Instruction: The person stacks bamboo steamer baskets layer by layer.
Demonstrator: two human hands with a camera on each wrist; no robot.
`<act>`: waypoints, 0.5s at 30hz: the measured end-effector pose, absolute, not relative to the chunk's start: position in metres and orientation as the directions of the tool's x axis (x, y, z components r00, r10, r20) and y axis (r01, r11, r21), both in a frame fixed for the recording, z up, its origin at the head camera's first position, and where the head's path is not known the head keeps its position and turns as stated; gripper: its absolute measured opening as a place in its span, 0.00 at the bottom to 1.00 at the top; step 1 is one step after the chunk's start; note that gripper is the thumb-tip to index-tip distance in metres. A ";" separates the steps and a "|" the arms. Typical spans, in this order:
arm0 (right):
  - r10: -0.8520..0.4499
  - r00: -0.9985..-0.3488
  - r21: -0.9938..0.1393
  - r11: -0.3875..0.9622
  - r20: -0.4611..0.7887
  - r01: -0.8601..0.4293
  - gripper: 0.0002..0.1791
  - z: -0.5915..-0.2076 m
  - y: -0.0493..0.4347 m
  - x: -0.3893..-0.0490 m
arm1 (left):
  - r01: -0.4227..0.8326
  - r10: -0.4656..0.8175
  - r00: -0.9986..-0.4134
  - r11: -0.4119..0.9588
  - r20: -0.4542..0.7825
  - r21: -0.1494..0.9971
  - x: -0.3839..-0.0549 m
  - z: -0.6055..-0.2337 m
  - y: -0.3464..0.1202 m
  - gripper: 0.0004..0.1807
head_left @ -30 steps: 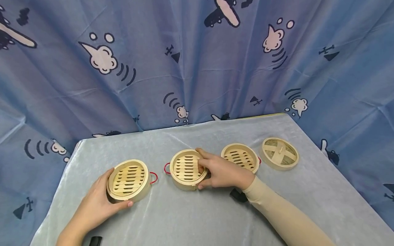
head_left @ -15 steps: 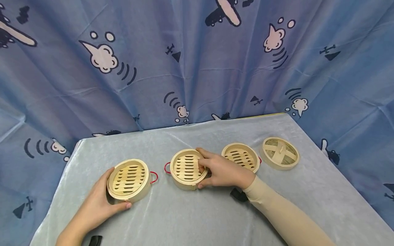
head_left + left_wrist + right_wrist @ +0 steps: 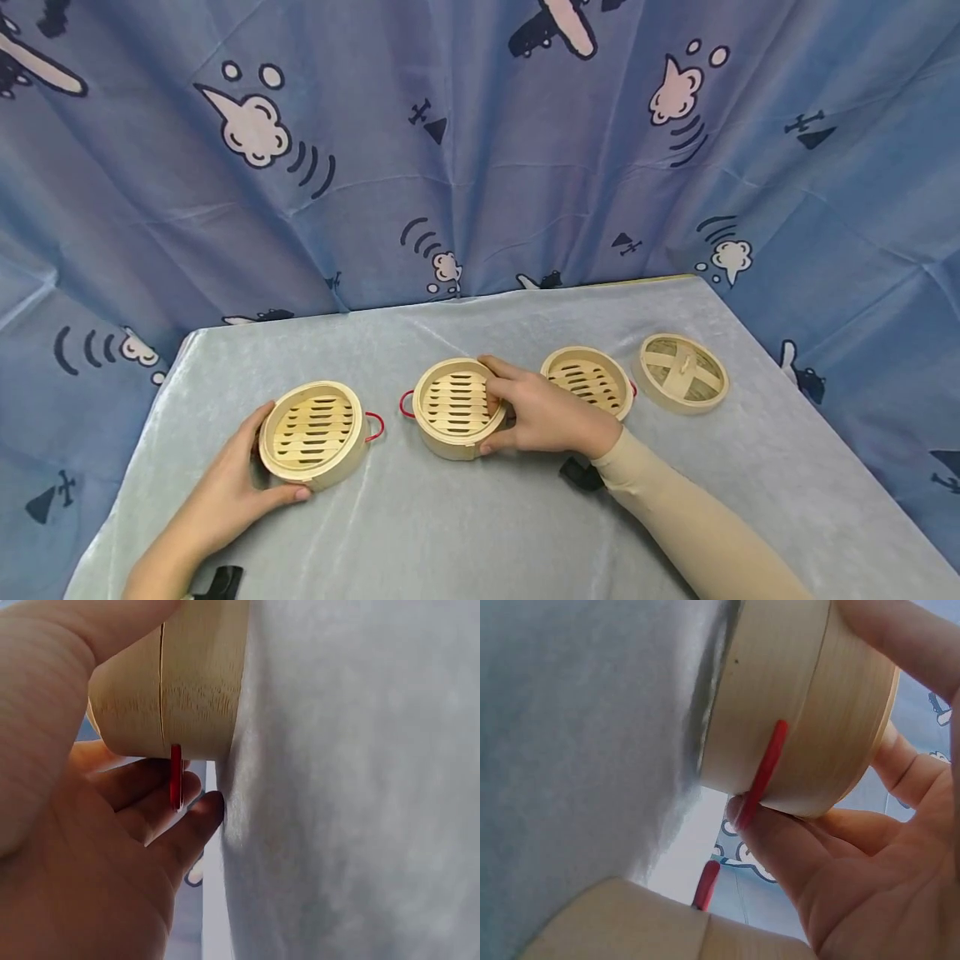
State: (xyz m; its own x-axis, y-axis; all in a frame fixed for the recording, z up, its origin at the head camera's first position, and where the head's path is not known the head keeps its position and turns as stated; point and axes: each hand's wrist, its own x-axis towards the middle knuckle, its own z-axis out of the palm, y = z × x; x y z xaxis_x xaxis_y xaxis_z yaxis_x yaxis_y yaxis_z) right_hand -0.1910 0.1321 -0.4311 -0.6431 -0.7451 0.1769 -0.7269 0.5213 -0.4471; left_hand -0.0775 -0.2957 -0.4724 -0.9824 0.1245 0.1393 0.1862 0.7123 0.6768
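Observation:
In the head view my left hand (image 3: 225, 496) grips the left bamboo steamer basket (image 3: 341, 471), its thumb on the near wall and fingers round the far left side. A red handle (image 3: 176, 780) sticks out beside those fingers in the left wrist view. My right hand (image 3: 551, 417) holds the middle bamboo steamer basket (image 3: 442, 446) by its right side. There the thumb lies at the near wall, one finger reaches the far rim, and others bend at the right edge. Another red handle (image 3: 765, 772) shows by the right fingers. Both baskets sit upright, slatted bottoms visible.
A third steamer basket (image 3: 581, 383) stands behind the right wrist, partly hidden. Beyond it, at the right, lies a bamboo lid (image 3: 678, 379) with crossed strips. A pale grey cloth (image 3: 420, 533) covers the table, and a patterned blue curtain (image 3: 375, 167) hangs behind.
The head view tilts slightly, so the table sits a little higher. My left thumb has slid a bit leftward along its basket's near wall. The baskets hold their places.

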 end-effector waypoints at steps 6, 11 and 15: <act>-0.742 -0.632 -0.435 0.504 0.222 -0.746 0.30 -0.432 0.131 -0.191 | 0.190 0.127 -0.982 0.719 0.143 0.668 -0.078 -0.471 -0.298 0.69; -0.736 -0.623 -0.427 0.490 0.265 -0.760 0.30 -0.431 0.129 -0.190 | 0.180 0.124 -0.984 0.725 0.131 0.665 -0.076 -0.471 -0.298 0.68; -0.729 -0.615 -0.423 0.477 0.300 -0.771 0.29 -0.429 0.128 -0.188 | 0.189 0.123 -0.982 0.720 0.144 0.668 -0.075 -0.472 -0.296 0.68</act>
